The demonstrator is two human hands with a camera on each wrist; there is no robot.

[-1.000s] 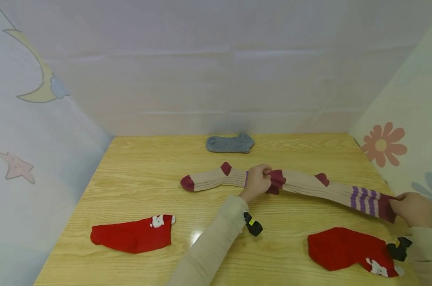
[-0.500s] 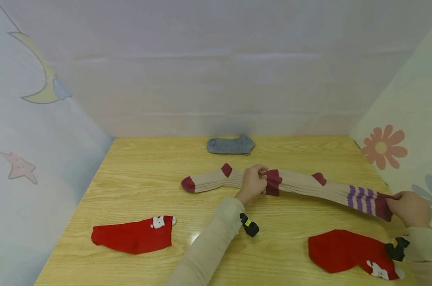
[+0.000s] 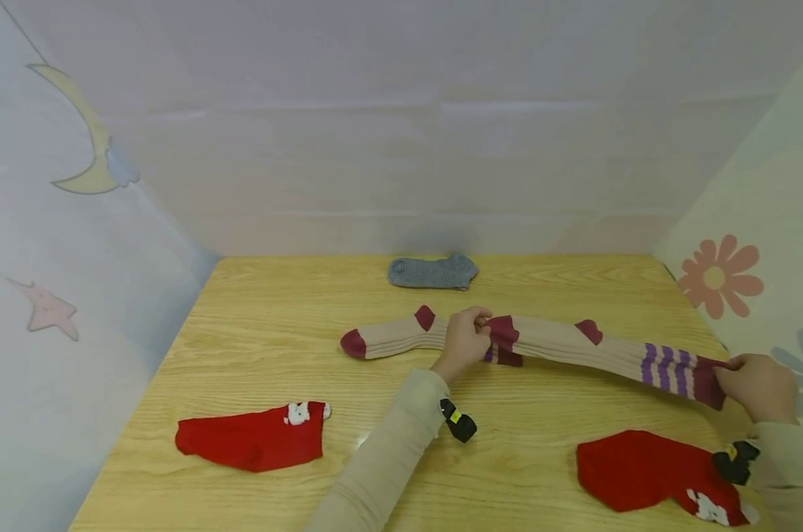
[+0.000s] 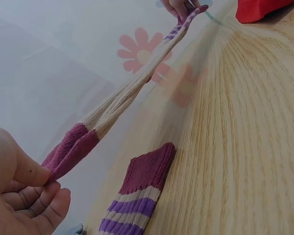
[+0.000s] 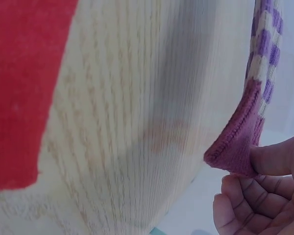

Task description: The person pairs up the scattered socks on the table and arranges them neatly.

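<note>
Over the yellow wooden counter point(image 3: 521, 462), a person's left hand point(image 3: 465, 341) and right hand point(image 3: 762, 386) hold a purple-striped beige knit sock point(image 3: 557, 343), fingers point(image 4: 55, 208) pinching its maroon toe point(image 4: 72, 147) and cuff point(image 5: 239, 152).

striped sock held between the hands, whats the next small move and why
Probably carry the held sock leftward over the matching sock: the left hand pinches its toe, the right hand its cuff, it is stretched above the table, and both socks' toes point left.
</note>
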